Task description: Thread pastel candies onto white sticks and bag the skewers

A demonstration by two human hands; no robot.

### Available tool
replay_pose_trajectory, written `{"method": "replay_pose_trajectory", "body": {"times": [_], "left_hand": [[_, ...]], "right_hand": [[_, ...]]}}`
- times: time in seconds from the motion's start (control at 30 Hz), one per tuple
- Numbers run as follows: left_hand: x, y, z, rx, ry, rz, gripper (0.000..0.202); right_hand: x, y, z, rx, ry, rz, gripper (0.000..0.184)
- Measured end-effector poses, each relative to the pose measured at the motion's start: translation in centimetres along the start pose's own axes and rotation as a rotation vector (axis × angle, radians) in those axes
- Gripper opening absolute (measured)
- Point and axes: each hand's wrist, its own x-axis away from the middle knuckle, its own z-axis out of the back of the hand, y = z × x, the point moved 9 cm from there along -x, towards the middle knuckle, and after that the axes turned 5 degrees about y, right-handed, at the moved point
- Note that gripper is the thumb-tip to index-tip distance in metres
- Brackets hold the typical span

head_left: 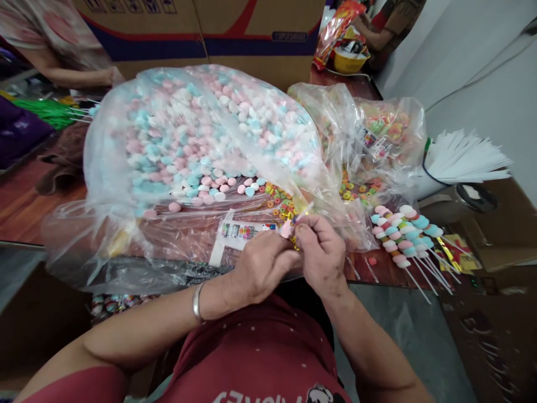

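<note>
My left hand [266, 266] is closed, with a pink marshmallow [286, 228] pinched at its fingertips. Close against it, my right hand [321, 252] is also closed, its thumb and fingers around a thin white stick [307, 210]; most of the stick is hidden by the fingers. Just beyond both hands lie small ring-shaped gummies [280, 200] in orange, yellow and green. Loose pink, white and blue marshmallows [216, 187] spill from the mouth of a large clear bag [109, 140]. To the right rests a pile of marshmallow skewers [405, 235] on white sticks.
A bundle of white sticks [465, 157] stands at the right beside a dark-lidded steel container [476, 198]. Bags of gummies [386, 126] lie behind. A large cardboard box [201, 39] blocks the back. Two other people work at far left and far right, near a yellow bowl [351, 61].
</note>
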Motion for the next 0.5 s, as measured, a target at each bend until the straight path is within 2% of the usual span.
{"method": "replay_pose_trajectory", "body": {"times": [0.07,0.1,0.17,0.2,0.27,0.33,0.37,0.43,0.5], "left_hand": [[0.0,-2.0,1.6,0.266,0.109,0.253,0.047],[0.1,-2.5,2.5,0.400,0.166,0.336,0.055],[-0.1,-2.1,3.9,0.599,0.169,0.364,0.067],[-0.2,-1.3,4.3,0.634,0.099,0.329,0.069],[0.1,0.4,4.5,0.595,-0.121,0.234,0.067],[1.2,0.4,4.2,0.445,-0.281,0.252,0.061],[1.8,-0.3,4.2,0.381,-0.295,0.302,0.058],[2.7,-2.2,4.7,0.376,-0.177,0.431,0.053],[3.8,-3.9,5.4,0.515,0.049,0.549,0.044]], "right_hand": [[1.0,-1.3,-1.1,-0.032,-0.048,0.046,0.013],[1.5,-1.6,-1.7,-0.030,-0.079,0.066,0.014],[2.0,-1.7,-2.8,-0.023,-0.135,0.077,0.016],[2.1,-1.4,-3.1,-0.022,-0.144,0.071,0.016],[2.0,-1.2,-3.0,-0.010,-0.109,0.087,0.016],[2.1,-1.7,-2.9,0.023,-0.059,0.166,0.015],[2.4,-2.1,-3.1,0.038,-0.052,0.215,0.015],[3.4,-3.0,-4.3,0.042,-0.110,0.305,0.015],[4.7,-3.4,-6.1,0.012,-0.214,0.357,0.016]]}}
